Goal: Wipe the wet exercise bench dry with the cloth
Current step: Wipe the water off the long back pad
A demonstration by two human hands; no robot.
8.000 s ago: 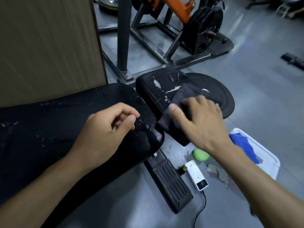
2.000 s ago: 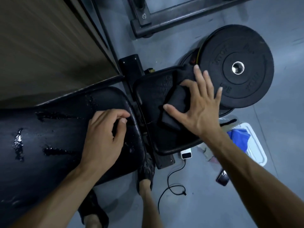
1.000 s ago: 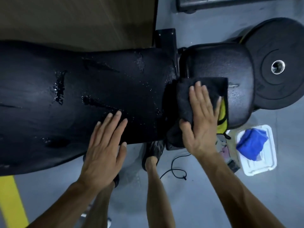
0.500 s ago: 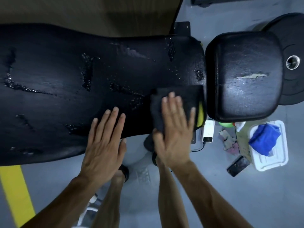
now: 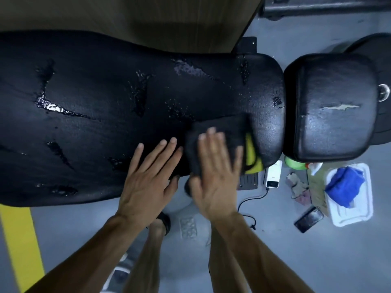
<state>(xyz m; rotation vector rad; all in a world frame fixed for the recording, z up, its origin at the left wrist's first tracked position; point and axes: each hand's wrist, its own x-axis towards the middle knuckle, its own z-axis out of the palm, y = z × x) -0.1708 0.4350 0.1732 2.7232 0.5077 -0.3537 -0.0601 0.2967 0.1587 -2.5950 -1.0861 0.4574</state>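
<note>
Wiping the long pad of the wet bench, near its right end.

The right hand (image 5: 213, 174) lies flat, fingers straight, pressing the dark cloth (image 5: 220, 132) onto the near edge of the exercise bench (image 5: 105, 98), likely so the whole palm spreads pressure. The left hand (image 5: 148, 178) rests open just beside it, holding nothing, apparently bracing. Water streaks (image 5: 48, 104) remain to the left; the small seat pad (image 5: 334, 106) looks nearly dry.

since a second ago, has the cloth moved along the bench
Yes. The cloth under the right hand has left the gap beside the seat pad and slid left onto the long pad.
</note>
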